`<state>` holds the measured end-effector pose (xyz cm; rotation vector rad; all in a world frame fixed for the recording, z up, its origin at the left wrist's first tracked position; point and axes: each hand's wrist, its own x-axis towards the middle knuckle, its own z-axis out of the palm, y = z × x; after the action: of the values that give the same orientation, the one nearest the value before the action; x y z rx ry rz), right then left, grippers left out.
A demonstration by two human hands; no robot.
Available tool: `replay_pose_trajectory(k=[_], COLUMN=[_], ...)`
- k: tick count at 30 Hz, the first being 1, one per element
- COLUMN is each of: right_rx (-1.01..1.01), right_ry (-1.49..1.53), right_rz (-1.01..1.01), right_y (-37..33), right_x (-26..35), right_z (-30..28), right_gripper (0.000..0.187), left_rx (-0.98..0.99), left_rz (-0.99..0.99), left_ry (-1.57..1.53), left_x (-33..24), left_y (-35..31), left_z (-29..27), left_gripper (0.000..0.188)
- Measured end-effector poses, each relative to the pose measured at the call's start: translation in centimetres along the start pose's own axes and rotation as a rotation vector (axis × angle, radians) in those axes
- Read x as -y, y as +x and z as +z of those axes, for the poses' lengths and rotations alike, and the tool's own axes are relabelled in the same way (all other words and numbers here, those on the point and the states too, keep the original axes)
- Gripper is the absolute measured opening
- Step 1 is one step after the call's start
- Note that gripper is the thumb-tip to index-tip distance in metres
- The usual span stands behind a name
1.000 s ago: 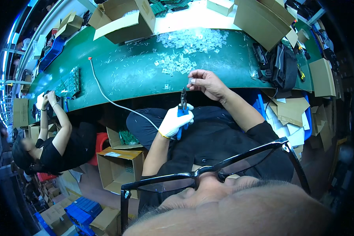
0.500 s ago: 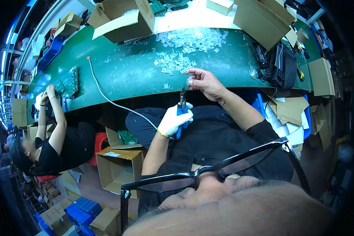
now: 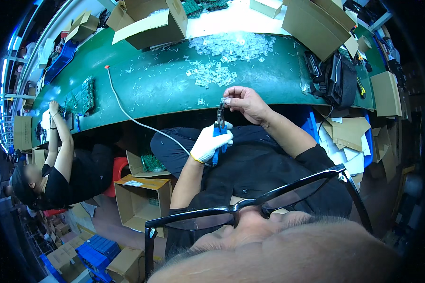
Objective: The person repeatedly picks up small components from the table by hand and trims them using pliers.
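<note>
My left hand [image 3: 207, 145], in a white glove, grips a pair of blue-handled cutting pliers [image 3: 219, 128] with the jaws pointing away from me. Bare-skinned, my right hand [image 3: 250, 105] pinches a small clear plastic piece [image 3: 224, 100] between thumb and fingers. The plier jaws meet this piece at my fingertips, just off the bench's near edge. Beyond my hands, a small pile of similar clear pieces [image 3: 211, 74] lies on the green bench top [image 3: 148, 89]. A larger heap [image 3: 236, 45] sits farther back, and a single piece [image 3: 200, 101] lies close to the edge.
Thin clear scraps litter the bench. Cardboard boxes [image 3: 148, 30] [image 3: 311, 28] stand at the back, and a black bag [image 3: 340, 80] lies at right. A grey cable [image 3: 132, 118] crosses the edge. A co-worker [image 3: 56, 170] sits at left by green circuit boards [image 3: 87, 96].
The plier jaws and the clear piece in my right hand have come together. My right hand has shifted slightly nearer and left. The co-worker's arms have moved.
</note>
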<state>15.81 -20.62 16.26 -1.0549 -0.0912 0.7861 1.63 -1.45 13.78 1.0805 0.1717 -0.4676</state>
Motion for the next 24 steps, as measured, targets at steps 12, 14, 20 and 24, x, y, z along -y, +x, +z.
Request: replay_pose_trajectory(k=[12, 14, 20, 24], right_rx=[-0.049, -0.043, -0.094, -0.153], right_ry=[-0.385, -0.375, -0.343, -0.418], right_rz=[-0.135, -0.145, -0.104, -0.114], right_y=[-0.3, -0.4, -0.1, 1.5], right_x=[-0.3, -0.4, -0.2, 0.2], right_z=[-0.6, -0.7, -0.4, -1.7], right_gripper=[0.018, 0.018, 0.017, 0.016], left_rx=[-0.085, -0.089, -0.11, -0.084], left_rz=[-0.046, -0.043, 0.0, -0.006], left_ry=[0.166, 0.175, -0.049, -0.062], left_x=[-1.7, -1.8, -0.9, 0.2], left_y=[-0.8, -0.8, -0.2, -0.6], left_z=[1.1, 1.2, 1.1, 0.8], left_gripper=[0.028, 0.024, 0.02, 0.024])
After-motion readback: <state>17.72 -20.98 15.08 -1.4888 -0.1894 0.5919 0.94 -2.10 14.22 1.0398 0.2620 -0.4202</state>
